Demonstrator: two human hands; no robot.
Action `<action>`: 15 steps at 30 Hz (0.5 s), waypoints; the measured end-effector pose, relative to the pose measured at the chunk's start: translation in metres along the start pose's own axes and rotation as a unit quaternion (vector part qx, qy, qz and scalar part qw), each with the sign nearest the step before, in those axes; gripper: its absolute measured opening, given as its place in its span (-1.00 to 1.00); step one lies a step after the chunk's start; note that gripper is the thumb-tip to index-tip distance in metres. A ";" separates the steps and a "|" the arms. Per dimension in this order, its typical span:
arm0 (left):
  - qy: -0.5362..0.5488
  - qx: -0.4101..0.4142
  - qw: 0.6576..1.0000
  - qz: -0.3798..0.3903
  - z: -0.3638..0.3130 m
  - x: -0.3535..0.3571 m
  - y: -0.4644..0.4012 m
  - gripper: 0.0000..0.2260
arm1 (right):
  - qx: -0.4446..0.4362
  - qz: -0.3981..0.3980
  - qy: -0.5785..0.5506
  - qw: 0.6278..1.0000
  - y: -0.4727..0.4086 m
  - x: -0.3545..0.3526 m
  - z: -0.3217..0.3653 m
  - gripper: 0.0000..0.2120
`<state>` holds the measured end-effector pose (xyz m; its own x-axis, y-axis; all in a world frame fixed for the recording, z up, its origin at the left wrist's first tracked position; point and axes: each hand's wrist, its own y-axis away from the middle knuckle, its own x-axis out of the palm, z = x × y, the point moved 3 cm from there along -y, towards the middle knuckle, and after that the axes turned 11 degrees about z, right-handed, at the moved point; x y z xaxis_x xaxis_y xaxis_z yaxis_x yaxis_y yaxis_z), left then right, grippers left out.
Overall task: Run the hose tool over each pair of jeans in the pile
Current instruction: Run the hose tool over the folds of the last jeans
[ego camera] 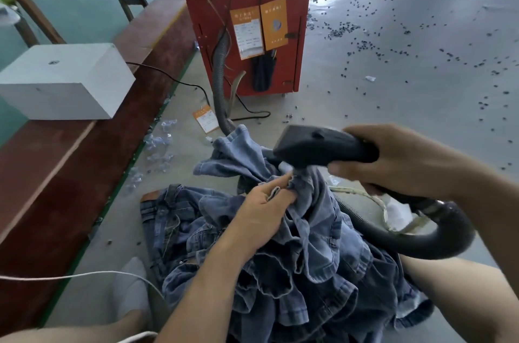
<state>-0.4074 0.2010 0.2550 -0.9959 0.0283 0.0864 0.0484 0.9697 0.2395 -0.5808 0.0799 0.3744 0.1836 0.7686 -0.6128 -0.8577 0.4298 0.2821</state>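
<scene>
A pile of blue jeans [295, 272] lies heaped on the floor and over my lap. My left hand [264, 205] grips a bunched fold of the top pair [241, 157] and holds it up. My right hand [404, 160] grips the black hose tool [317, 146] by its handle, and the wide nozzle end sits just above the raised denim, right by my left fingertips. The tool's black ribbed hose [443, 233] curves away under my right wrist, and part of it is hidden under the jeans.
A red cabinet [244, 19] with orange labels stands ahead, a grey ribbed hose [220, 84] running from it down to the pile. A white box [64, 81] sits on a dark red bench at left. Small dark scraps litter the grey floor at right. A white cord [84, 275] crosses my left leg.
</scene>
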 end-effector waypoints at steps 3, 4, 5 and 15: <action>0.040 0.034 0.998 0.021 0.001 0.004 0.001 -0.61 | 0.016 -0.126 -0.053 0.990 -0.011 -0.007 -0.003 -0.86; 0.100 0.048 0.994 0.016 0.000 0.002 0.001 -0.60 | 0.026 -0.150 -0.083 0.985 -0.011 -0.008 -0.005 -0.79; 0.184 0.051 0.982 0.006 0.000 0.000 0.001 -0.58 | 0.036 -0.158 -0.101 0.982 -0.011 -0.005 -0.005 -0.72; 0.508 0.080 0.852 -0.100 0.009 -0.022 0.006 -0.40 | 0.080 -0.157 0.057 0.983 -0.029 0.037 -0.001 -0.64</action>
<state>-0.3859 0.2083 0.2462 -0.3981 -0.2862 0.8716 -0.2062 0.9537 0.2190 -0.5495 0.0957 0.3427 0.3639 0.5319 -0.7647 -0.6790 0.7134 0.1731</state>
